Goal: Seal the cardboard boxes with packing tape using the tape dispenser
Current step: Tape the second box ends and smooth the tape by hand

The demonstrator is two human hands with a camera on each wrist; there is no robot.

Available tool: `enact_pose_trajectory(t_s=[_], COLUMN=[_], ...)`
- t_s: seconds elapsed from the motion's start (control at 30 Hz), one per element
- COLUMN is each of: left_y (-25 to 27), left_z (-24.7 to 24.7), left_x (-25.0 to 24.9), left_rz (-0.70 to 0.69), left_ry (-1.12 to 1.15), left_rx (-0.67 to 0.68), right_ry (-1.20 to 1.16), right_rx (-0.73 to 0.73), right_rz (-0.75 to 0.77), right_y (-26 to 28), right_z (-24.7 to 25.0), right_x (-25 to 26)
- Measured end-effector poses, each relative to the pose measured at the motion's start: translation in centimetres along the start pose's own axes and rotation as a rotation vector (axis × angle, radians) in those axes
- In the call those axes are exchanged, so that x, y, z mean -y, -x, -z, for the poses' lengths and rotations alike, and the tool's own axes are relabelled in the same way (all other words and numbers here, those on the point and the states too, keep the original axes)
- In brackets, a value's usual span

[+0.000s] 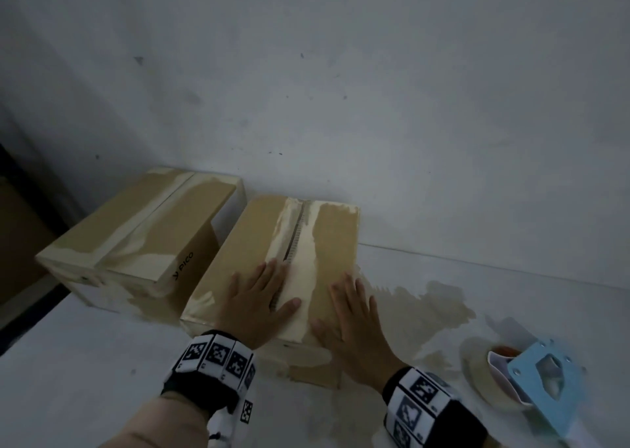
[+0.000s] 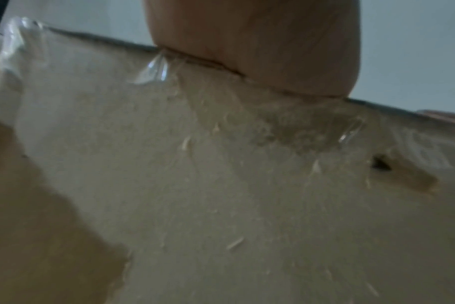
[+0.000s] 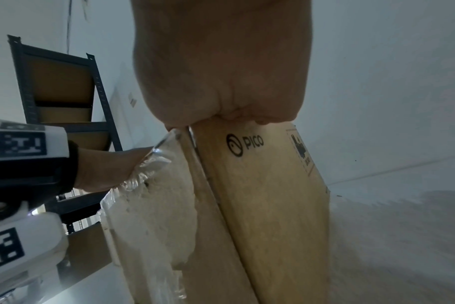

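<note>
Two brown cardboard boxes stand side by side against the wall. On the nearer box (image 1: pixel 252 243) both hands lie flat on the top flaps. My left hand (image 1: pixel 259 297) presses the left flap, its thumb across the open centre seam (image 1: pixel 293 243). My right hand (image 1: pixel 354 318) presses the right flap near the front edge, fingers straight. Torn pale patches and old clear tape (image 2: pixel 153 72) cover the box front (image 3: pixel 268 205). The second box (image 1: pixel 136 229) sits to the left. The blue tape dispenser (image 1: pixel 542 379) with its roll lies on the table at the right, held by nobody.
The white table (image 1: pixel 102 362) has brownish torn patches right of the box. A grey wall (image 1: pixel 341 89) rises straight behind the boxes. A dark metal shelf rack (image 3: pixel 65 98) with cardboard stands off to the left.
</note>
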State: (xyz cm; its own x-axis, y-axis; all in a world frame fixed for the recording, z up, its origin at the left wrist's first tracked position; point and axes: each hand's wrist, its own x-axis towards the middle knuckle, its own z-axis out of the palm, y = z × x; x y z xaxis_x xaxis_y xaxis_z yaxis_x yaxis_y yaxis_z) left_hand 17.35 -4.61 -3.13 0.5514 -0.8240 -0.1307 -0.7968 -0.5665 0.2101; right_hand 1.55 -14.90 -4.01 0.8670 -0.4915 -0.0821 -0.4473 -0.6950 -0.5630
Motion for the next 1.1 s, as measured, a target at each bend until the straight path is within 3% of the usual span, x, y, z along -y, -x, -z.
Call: enact_pose_trajectory(t_s=[0.47, 0.6, 0.83, 1.0, 1.1], left_y=[-4.7, -4.3, -4.2, -3.9, -3.6], left_z=[1.9, 2.6, 4.0, 3.1, 3.2], left_x=[4.4, 4.0, 1.2, -1.3, -3.0], left_rz=[-0.004, -0.012, 0.036, 0.130, 0.180], left_ry=[-0.046, -0.034, -0.235, -0.128, -0.097], left_rx=[0.019, 0.056, 0.112, 0.074, 0.139], right_ry=[0.104, 0.059, 0.024, 0.021, -0.015], right_rx=[0.010, 0.112, 0.019, -0.019, -0.049], right_rz=[-0.105, -0.120, -0.109, -0.106, -0.081], right_y=[-5.6, -5.6, -2.6, -0.1, 2.1], right_z=[-0.7, 0.1, 4.6, 8.0, 10.1], right_x=[3.0, 2.8, 1.0, -0.7, -1.2])
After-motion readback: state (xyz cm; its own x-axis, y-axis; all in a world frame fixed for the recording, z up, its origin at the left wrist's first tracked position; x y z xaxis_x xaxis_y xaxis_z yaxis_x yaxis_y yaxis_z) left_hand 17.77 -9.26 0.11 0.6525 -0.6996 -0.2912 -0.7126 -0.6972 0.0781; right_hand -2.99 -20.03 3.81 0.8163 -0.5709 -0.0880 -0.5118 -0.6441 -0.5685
